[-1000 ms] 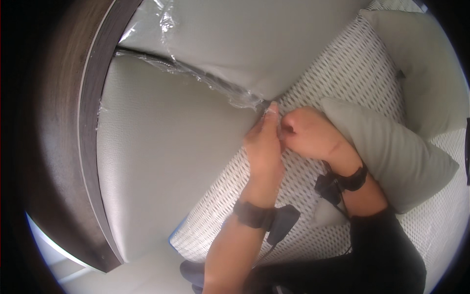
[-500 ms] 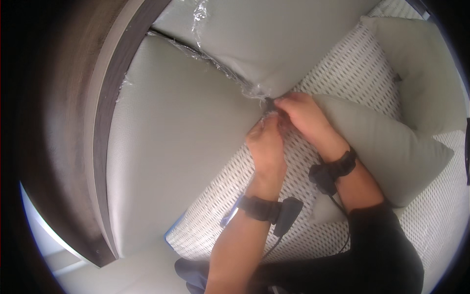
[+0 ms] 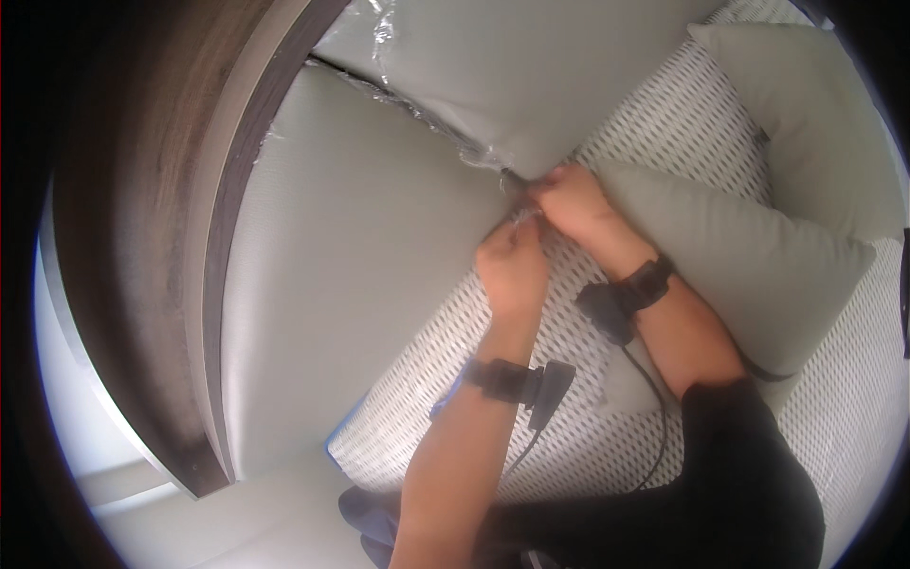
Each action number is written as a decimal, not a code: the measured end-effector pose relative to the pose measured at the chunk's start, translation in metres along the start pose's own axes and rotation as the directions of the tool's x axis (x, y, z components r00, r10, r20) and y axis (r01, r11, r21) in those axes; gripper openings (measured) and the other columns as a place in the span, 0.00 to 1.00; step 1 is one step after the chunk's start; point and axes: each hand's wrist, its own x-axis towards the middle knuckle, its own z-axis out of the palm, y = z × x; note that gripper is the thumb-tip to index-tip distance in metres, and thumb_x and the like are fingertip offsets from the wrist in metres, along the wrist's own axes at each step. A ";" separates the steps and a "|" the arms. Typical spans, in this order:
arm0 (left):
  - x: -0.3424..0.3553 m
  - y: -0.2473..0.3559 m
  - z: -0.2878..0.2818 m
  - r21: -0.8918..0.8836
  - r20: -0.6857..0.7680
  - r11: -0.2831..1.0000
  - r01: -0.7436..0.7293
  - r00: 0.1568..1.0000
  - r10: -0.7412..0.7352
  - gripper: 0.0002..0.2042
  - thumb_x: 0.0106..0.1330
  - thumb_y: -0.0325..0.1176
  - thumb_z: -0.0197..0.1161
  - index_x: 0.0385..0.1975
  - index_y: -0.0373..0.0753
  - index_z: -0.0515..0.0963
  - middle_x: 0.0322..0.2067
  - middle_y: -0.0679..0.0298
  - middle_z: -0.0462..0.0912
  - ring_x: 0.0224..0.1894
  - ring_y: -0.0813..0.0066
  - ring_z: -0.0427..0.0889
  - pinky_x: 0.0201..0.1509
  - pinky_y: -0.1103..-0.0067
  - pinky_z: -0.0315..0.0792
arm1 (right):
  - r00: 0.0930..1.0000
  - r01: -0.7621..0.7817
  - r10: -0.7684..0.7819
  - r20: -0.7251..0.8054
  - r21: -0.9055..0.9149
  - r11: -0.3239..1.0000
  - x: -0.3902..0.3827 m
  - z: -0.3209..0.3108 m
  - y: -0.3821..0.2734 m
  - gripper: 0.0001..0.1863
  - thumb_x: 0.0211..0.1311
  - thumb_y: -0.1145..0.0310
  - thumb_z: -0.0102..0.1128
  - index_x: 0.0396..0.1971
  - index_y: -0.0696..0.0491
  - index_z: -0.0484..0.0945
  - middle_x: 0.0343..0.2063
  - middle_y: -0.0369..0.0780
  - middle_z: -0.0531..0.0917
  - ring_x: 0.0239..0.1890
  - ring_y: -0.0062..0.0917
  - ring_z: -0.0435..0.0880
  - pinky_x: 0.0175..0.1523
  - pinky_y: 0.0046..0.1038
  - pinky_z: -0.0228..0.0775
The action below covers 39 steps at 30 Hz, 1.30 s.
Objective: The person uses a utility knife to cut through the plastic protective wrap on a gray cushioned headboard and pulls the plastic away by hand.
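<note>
My left hand (image 3: 514, 261) pinches a bit of clear plastic wrap (image 3: 445, 133) at the corner where two pale upholstered panels (image 3: 351, 256) meet a white patterned mattress (image 3: 682, 133). Just to its right, my right hand (image 3: 569, 197) grips the same crinkled plastic at that corner, with the fingertips of both hands almost touching. A grey-green pillow (image 3: 749, 256) lies on the mattress behind my right forearm. Both wrists wear black bands with small devices and cables.
A dark wood frame (image 3: 180, 237) curves around the left side of the padded panels. A second pale pillow (image 3: 815, 114) rests at the upper right. A blue edge of the mattress (image 3: 346, 431) shows at its lower corner.
Both hands have slid up and right along the seam toward the panel corner, and the view has shifted so that more of the left panel shows.
</note>
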 end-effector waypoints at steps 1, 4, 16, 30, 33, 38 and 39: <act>0.000 0.000 0.002 0.052 0.002 0.998 0.028 1.000 -0.028 0.12 0.67 0.34 0.61 0.32 0.28 0.83 0.23 0.47 0.83 0.25 0.53 0.77 0.36 0.64 0.73 | 0.993 0.099 -0.107 -0.042 -0.171 0.980 0.000 0.002 0.000 0.11 0.54 0.69 0.59 0.27 0.62 0.85 0.29 0.55 0.86 0.30 0.47 0.86 0.36 0.41 0.78; -0.003 0.003 0.003 0.244 0.015 0.970 0.017 1.000 -0.021 0.13 0.66 0.34 0.58 0.34 0.30 0.84 0.31 0.42 0.85 0.33 0.40 0.82 0.42 0.59 0.76 | 0.999 0.030 -0.017 0.051 -0.286 0.958 0.000 0.005 -0.003 0.08 0.55 0.73 0.59 0.29 0.60 0.85 0.32 0.56 0.86 0.39 0.52 0.86 0.43 0.45 0.78; -0.030 0.030 -0.046 0.564 0.344 0.781 -0.269 0.936 0.075 0.10 0.64 0.33 0.60 0.30 0.32 0.83 0.30 0.42 0.83 0.36 0.39 0.83 0.40 0.57 0.76 | 0.876 0.368 -0.142 0.461 -0.446 0.816 -0.039 -0.017 -0.044 0.07 0.48 0.70 0.65 0.26 0.58 0.85 0.29 0.53 0.85 0.35 0.49 0.86 0.42 0.46 0.78; -0.062 0.029 -0.103 0.458 0.333 0.873 -0.166 0.943 0.004 0.12 0.68 0.32 0.65 0.26 0.31 0.77 0.21 0.51 0.75 0.24 0.55 0.72 0.30 0.67 0.70 | 0.988 0.141 -0.121 0.099 -0.231 0.963 -0.022 -0.025 -0.039 0.12 0.58 0.65 0.61 0.25 0.60 0.80 0.25 0.52 0.83 0.31 0.51 0.82 0.39 0.45 0.75; -0.065 0.029 -0.100 0.491 0.355 0.861 -0.137 0.933 -0.054 0.07 0.66 0.30 0.64 0.29 0.33 0.80 0.27 0.50 0.81 0.31 0.47 0.82 0.35 0.64 0.75 | 0.996 0.094 -0.094 0.011 -0.214 0.972 -0.019 -0.010 -0.035 0.13 0.57 0.64 0.62 0.24 0.60 0.81 0.25 0.53 0.83 0.31 0.51 0.83 0.41 0.45 0.77; -0.070 0.021 -0.091 0.448 0.394 0.877 -0.173 0.919 -0.020 0.06 0.65 0.29 0.64 0.28 0.34 0.81 0.27 0.51 0.82 0.30 0.48 0.82 0.34 0.63 0.76 | 0.995 0.079 -0.094 -0.042 -0.278 0.957 -0.021 -0.003 -0.037 0.13 0.57 0.65 0.61 0.25 0.60 0.84 0.25 0.53 0.84 0.32 0.52 0.85 0.44 0.46 0.79; -0.070 0.020 -0.091 0.443 0.392 0.877 -0.187 0.920 -0.002 0.06 0.65 0.29 0.64 0.28 0.34 0.81 0.27 0.51 0.82 0.29 0.48 0.82 0.34 0.63 0.76 | 0.996 0.063 -0.080 -0.046 -0.291 0.955 -0.021 -0.003 -0.037 0.13 0.58 0.65 0.61 0.25 0.60 0.84 0.25 0.54 0.84 0.32 0.52 0.85 0.44 0.46 0.79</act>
